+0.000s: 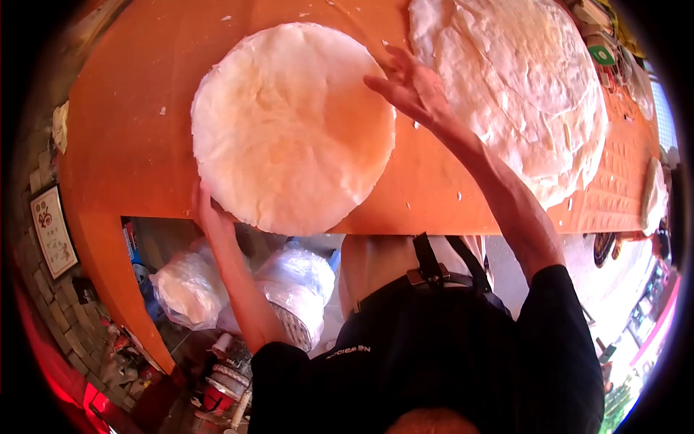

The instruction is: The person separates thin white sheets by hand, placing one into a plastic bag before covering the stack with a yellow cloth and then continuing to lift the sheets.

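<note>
A round, pale, thin sheet stack (289, 130) lies at the orange table's front edge, left of centre. My left hand (210, 206) is at its lower left rim, with the fingers mostly hidden beneath or behind the edge. Just off the upper right rim, my right hand (412, 83) is raised with its fingers apart and nothing in it. To the right of that hand sits a larger, uneven pile of thin whitish sheets (520, 94).
The orange table (130, 145) carries small scattered flakes. Below its front edge are plastic-wrapped bundles (296, 282) and a wrapped roll (188, 293). A framed certificate (53, 231) stands at the left. Assorted items line the far right end.
</note>
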`<state>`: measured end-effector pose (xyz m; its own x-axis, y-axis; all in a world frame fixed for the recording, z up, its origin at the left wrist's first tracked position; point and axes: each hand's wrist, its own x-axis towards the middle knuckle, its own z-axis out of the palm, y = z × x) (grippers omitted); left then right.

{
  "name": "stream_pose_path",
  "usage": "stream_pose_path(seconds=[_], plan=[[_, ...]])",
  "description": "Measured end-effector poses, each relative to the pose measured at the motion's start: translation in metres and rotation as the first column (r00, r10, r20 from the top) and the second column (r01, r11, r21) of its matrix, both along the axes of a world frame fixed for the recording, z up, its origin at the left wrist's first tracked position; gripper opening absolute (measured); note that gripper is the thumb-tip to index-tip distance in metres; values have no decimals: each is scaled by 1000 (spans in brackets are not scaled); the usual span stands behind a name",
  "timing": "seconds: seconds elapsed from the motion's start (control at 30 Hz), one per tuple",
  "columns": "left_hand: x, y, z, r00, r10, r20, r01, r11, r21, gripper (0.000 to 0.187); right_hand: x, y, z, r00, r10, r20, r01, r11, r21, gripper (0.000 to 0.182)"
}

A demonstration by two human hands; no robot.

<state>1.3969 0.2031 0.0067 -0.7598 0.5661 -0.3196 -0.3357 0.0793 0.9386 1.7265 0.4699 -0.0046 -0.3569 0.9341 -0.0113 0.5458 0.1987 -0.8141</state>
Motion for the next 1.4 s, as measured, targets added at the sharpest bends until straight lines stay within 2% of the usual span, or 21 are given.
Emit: stream_pose_path(seconds=[0.17,0.2,0.27,0.33,0.43,0.53,0.57,0.6,0.63,0.67,0.7,0.73,0.77,0.8,0.87,0.97,1.07,1.17,1.27,1.37,1.4], plan=[[31,11,-21,965,81,-248,-97,994,-54,52,-26,-24,-2,999,42,30,-39,996,-79,70],[32,16,-24,974,87,-209,-102,993,-60,53,-27,-25,-10,999,39,-11,-40,995,-92,69],[28,20,-30,990,88,-106,-95,994,-57,54,-32,-28,-46,993,-45,-105,61,986,157,69],[31,23,-28,978,42,-204,-55,997,-55,54,-15,-26,-11,994,72,-80,-66,995,74,68],[21,17,-34,974,23,-223,-36,998,-54,55,-22,-13,-41,980,90,-180,-63,987,150,63],[24,15,-9,987,-87,-133,91,996,23,55,44,3,11,993,-8,-117,6,1000,-18,59],[20,9,-6,991,-10,-137,9,1000,-12,56,79,8,43,991,-126,-56,130,988,86,53],[18,3,-3,988,67,-142,-74,996,-46,56,121,28,39,955,-274,-115,277,961,10,52],[22,-2,6,953,92,-290,-113,992,-58,55,179,50,27,909,-370,-191,385,922,49,52],[28,-7,13,894,115,-434,-158,986,-62,54,227,58,42,794,-571,-209,566,820,-88,49],[24,-17,12,848,146,-509,-191,981,-36,51,278,74,30,686,-702,-192,703,707,-72,44],[20,-23,13,793,174,-584,-220,976,-8,47,316,85,30,577,-795,-186,753,606,-255,37],[25,-19,19,758,208,-619,-258,966,9,39,340,98,33,443,-866,-233,670,492,-555,36],[43,-9,34,750,195,-632,-254,967,-4,37,350,99,46,434,-866,-249,580,480,-658,39],[99,16,68,732,159,-662,-246,968,-39,35,350,109,55,490,-849,-195,567,481,-668,40],[169,49,79,800,34,-599,-76,996,-45,28,347,122,62,525,-829,-194,499,484,-719,29],[244,77,79,881,-237,-411,197,971,-137,25,345,140,48,688,-715,-127,393,513,-763,21],[313,101,63,864,-477,-161,476,878,-48,23,328,149,66,790,-521,-324,297,787,-541,19],[359,112,61,798,-602,-26,601,798,-52,22,335,162,120,786,-164,-596,17,970,-244,17],[376,116,58,749,-662,28,662,749,-6,21,398,164,97,866,-225,-448,134,965,-226,27],[377,116,56,737,-675,35,675,737,8,21,358,125,135,786,-407,-464,223,888,-402,35]])
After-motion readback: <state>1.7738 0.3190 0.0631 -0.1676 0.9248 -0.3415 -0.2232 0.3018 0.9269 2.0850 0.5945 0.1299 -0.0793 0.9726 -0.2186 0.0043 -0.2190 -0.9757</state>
